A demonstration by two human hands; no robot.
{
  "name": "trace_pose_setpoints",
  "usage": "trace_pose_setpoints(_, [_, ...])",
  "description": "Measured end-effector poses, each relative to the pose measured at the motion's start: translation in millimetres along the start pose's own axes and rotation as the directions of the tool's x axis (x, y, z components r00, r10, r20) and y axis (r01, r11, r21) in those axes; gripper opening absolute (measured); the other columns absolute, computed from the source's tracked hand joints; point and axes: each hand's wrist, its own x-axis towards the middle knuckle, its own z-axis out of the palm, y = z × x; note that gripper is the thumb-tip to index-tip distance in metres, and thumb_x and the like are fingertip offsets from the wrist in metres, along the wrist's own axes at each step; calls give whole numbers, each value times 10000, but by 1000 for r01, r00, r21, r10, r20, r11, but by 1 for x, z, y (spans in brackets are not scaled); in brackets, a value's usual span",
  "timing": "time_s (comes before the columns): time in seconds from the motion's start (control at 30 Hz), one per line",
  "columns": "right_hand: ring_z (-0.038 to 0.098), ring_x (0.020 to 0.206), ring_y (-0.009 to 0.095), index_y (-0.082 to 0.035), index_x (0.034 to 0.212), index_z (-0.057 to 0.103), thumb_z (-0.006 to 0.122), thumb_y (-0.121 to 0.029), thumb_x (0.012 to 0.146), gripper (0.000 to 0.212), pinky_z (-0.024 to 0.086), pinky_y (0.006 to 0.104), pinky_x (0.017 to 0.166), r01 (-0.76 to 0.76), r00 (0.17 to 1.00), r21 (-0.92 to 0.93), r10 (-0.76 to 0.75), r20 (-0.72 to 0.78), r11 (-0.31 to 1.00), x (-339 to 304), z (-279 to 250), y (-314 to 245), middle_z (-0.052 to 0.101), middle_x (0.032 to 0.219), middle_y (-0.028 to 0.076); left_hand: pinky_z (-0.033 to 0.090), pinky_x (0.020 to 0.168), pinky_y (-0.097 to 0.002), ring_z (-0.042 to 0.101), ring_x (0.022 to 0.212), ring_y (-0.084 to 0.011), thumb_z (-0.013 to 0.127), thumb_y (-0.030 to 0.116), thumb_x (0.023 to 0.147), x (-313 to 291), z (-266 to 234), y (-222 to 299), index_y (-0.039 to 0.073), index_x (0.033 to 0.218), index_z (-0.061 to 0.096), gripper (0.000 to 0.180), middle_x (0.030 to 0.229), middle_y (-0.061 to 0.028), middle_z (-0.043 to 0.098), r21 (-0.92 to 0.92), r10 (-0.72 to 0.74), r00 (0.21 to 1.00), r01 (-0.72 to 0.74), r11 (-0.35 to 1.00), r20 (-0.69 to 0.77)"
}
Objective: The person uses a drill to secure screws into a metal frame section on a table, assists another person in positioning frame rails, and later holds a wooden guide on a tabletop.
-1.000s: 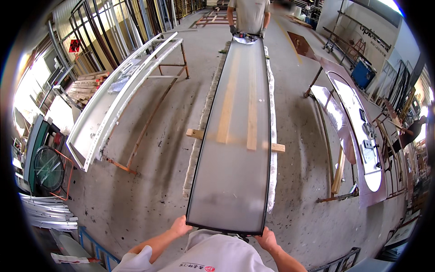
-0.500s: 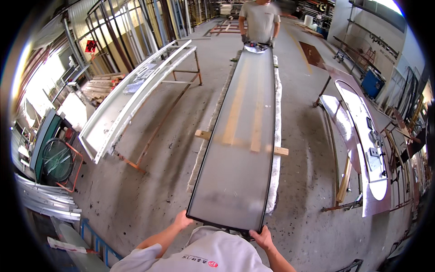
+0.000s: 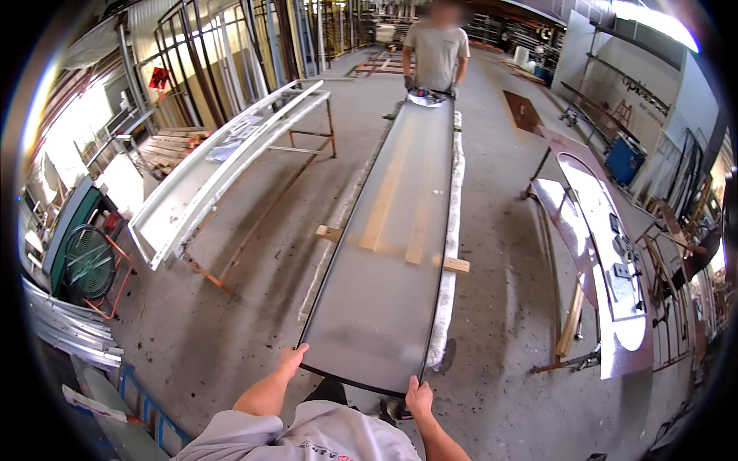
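A long frosted glass panel [image 3: 384, 315] with a thin black edge stretches away from me. My left hand [image 3: 292, 358] grips its near left corner, fingers hidden beneath. At the near right corner my right hand [image 3: 418, 397] is closed on the edge, thumb on top. Under the panel are two padded rails [image 3: 448, 323] and a wooden crosspiece [image 3: 457, 265], its ends sticking out on both sides; lengthwise boards show blurred through the glass. At the far end stands a co-worker [image 3: 436, 58] with gloved hands at the panel's edge. A small bundle [image 3: 425, 97] lies on the glass there.
On the left, a rack carries a long white frame [image 3: 231, 157]; nearer are a fan [image 3: 91, 263] and a blue ladder [image 3: 150, 403]. At right, a stand holds a shiny door-like panel [image 3: 607, 253]. Wooden planks [image 3: 171, 146] lie stacked at left. Concrete floor runs along both sides.
The panel's near end and both my hands have shifted a little left in the view. The whole scene has shifted slightly as well. Both hands keep their grip.
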Motion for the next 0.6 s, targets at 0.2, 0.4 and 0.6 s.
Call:
trace_pose_setpoints(0.2, [675,757,372,108,881,585,550,-429,950,543,513,467,686,-26,998,179,35,-47,984,28,15,52,633,745,263,491,788,-427,621,924,-262,757,362,825,0,6,12,-119,1107,620,574,1056,-166,665,-163,-85,984,110,980,157])
trace_pose_setpoints(0.4, [658,577,341,106,865,582,574,-365,952,480,536,421,534,-197,965,387,248,-86,901,43,-26,70,633,679,211,500,762,-439,625,868,-245,728,303,845,13,14,-1,-127,1083,636,500,999,-174,676,-197,19,973,28,980,231])
trace_pose_setpoints(0.6, [563,416,196,10,882,495,529,-311,993,341,477,323,381,-197,956,438,272,-114,877,34,-80,31,562,584,90,485,621,-366,608,699,-188,719,239,829,16,2,-27,-58,898,671,309,803,-98,663,-325,110,966,-30,945,232])
